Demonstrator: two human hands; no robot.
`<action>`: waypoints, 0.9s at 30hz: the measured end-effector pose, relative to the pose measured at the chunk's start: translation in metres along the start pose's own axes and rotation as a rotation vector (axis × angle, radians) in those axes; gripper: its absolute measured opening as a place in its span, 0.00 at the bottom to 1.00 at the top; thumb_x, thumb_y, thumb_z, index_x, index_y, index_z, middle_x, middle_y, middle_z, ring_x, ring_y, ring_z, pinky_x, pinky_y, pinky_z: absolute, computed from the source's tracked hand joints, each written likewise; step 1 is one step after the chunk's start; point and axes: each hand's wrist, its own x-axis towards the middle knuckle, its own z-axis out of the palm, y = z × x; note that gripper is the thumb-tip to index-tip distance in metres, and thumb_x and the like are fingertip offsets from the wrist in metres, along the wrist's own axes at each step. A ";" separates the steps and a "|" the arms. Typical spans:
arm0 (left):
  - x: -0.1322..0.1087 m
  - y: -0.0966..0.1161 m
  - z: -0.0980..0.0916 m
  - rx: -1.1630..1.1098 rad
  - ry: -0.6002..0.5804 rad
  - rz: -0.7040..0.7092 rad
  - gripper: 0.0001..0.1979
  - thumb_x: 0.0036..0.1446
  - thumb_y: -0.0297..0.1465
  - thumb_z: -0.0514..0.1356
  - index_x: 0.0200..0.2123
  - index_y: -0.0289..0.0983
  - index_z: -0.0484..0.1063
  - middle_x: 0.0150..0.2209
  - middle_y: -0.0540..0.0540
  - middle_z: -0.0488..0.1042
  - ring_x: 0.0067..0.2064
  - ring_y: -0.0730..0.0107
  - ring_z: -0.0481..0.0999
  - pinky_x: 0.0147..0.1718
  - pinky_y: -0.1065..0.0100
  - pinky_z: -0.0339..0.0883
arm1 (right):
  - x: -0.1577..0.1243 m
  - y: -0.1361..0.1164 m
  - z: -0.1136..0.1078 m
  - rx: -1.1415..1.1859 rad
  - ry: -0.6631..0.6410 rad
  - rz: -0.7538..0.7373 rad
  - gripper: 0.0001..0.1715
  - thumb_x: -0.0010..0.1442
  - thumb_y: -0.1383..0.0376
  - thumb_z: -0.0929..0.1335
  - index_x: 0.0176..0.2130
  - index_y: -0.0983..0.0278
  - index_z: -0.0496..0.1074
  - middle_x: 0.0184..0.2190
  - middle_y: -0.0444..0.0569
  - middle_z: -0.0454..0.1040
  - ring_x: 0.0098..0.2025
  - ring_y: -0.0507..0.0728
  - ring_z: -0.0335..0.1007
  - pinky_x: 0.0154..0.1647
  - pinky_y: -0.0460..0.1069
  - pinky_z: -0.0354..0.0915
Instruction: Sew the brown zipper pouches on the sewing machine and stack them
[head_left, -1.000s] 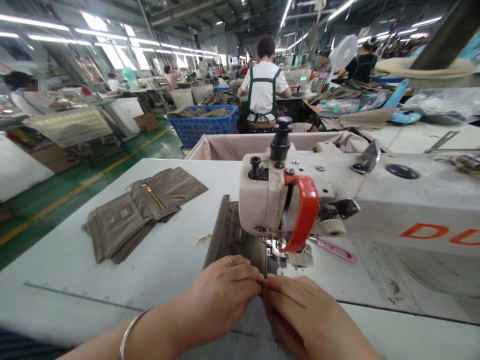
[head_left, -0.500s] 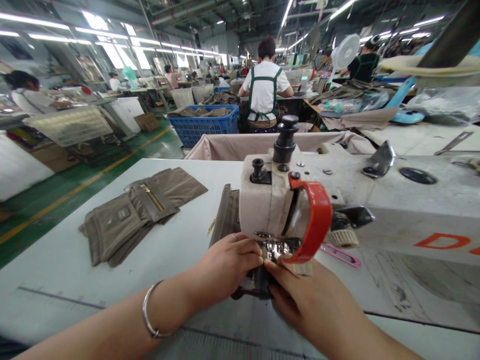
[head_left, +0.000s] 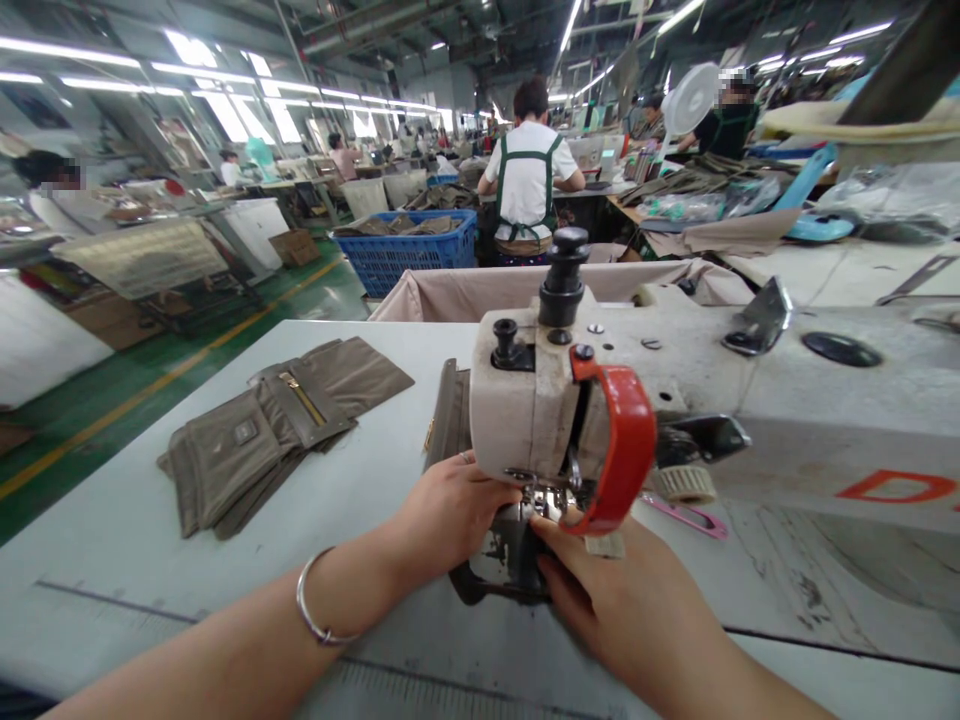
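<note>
A grey-brown fabric piece (head_left: 452, 412) with a brass zipper lies partly under the head of a white sewing machine (head_left: 517, 400). My left hand (head_left: 454, 510), a bangle on its wrist, presses on the near end of this piece with fingers together, close to the metal presser foot (head_left: 546, 500). From the other side, my right hand (head_left: 622, 585) has its fingertips at the same spot, pinched in at the foot; the red guard (head_left: 631, 440) covers part of it. What lies under the fingertips is mostly hidden. Below the fingers sits a dark metal plate (head_left: 499, 570).
On the left of the white table (head_left: 112, 545) lies a stack of grey-brown pouches (head_left: 240, 440). A pink thread snipper (head_left: 694, 517) rests under the machine arm. Beyond the table are a pink cloth bin (head_left: 450, 293), a blue basket (head_left: 409, 250) and a seated co-worker (head_left: 529, 175).
The fabric piece has shifted away from me and slightly left under the machine, my left hand moving with it, uncovering more of the dark plate. My right hand stays nearly in place.
</note>
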 end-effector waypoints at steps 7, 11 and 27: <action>0.000 0.000 0.000 -0.016 0.038 -0.021 0.10 0.60 0.23 0.55 0.39 0.40 0.75 0.41 0.50 0.79 0.47 0.65 0.75 0.54 0.63 0.65 | 0.000 0.000 0.000 -0.013 0.015 0.003 0.16 0.62 0.69 0.62 0.47 0.65 0.75 0.41 0.57 0.75 0.37 0.66 0.70 0.35 0.59 0.68; -0.001 -0.002 0.003 -0.005 0.064 -0.036 0.11 0.60 0.23 0.55 0.39 0.41 0.76 0.42 0.49 0.78 0.47 0.65 0.76 0.54 0.62 0.67 | -0.002 0.000 0.001 -0.029 -0.007 0.021 0.16 0.62 0.68 0.63 0.48 0.64 0.74 0.41 0.55 0.76 0.37 0.65 0.70 0.35 0.58 0.67; -0.031 0.040 -0.035 0.071 -0.131 -0.317 0.11 0.59 0.36 0.60 0.40 0.36 0.73 0.42 0.42 0.72 0.44 0.55 0.71 0.45 0.53 0.69 | 0.000 0.001 -0.004 -0.030 -0.159 0.031 0.15 0.64 0.68 0.63 0.48 0.62 0.73 0.38 0.50 0.75 0.36 0.62 0.66 0.37 0.55 0.61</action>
